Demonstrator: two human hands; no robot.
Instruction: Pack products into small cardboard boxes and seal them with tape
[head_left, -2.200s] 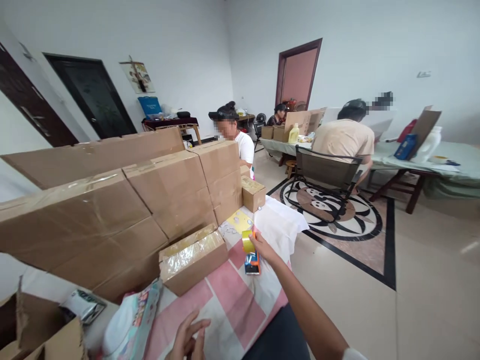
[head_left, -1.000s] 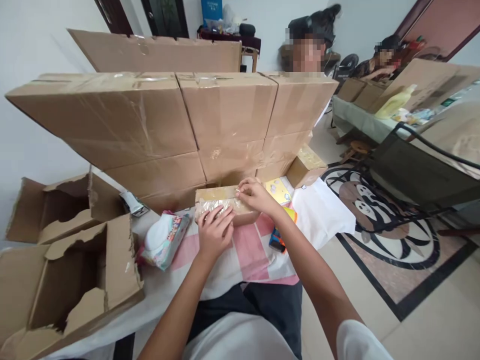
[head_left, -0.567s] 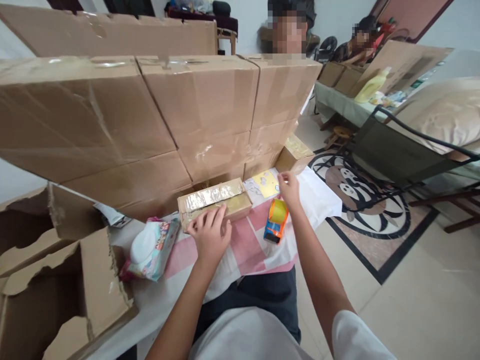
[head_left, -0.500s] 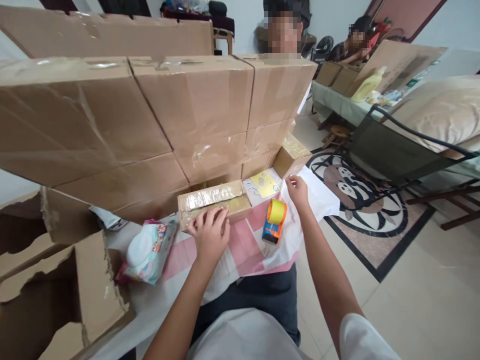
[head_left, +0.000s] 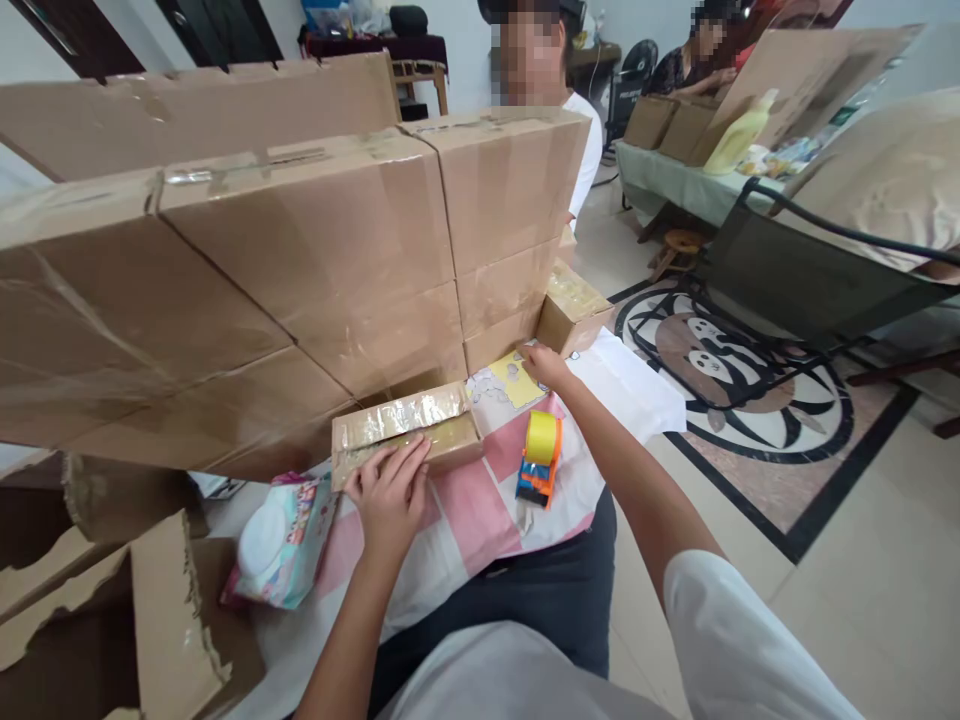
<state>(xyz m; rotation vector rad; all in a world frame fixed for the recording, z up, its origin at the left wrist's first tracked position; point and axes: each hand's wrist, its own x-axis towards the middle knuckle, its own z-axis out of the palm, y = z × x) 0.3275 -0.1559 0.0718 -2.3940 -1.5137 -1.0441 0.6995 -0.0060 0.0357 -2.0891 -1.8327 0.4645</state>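
Observation:
My left hand point(head_left: 390, 495) rests on the front of a small cardboard box point(head_left: 450, 455) with shiny tape along its top. Its fingers are stretched out over the edge, not wrapped round the box. Farther right, my right hand point(head_left: 546, 367) has its fingers curled together over the yellow patch point(head_left: 517, 385) of a printed cloth; anything between the fingertips is hidden. Below that hand lies a tape dispenser point(head_left: 538, 472), orange and blue, carrying a yellow roll. Another small taped box point(head_left: 574, 305) stands just beyond the right hand.
A wall of taped cardboard boxes point(head_left: 330, 250) rises behind the small box. At left are a wet-wipes pack point(head_left: 281, 545) and torn open cartons point(head_left: 161, 620). One person point(head_left: 585, 140) is behind the wall; another point(head_left: 694, 60) sits farther back. A folding chair point(head_left: 817, 290) stands at right.
My right hand has moved left from the cloth's right side onto the yellow patch. My left hand stays on the small box, fingers lying flatter. The camera view has shifted.

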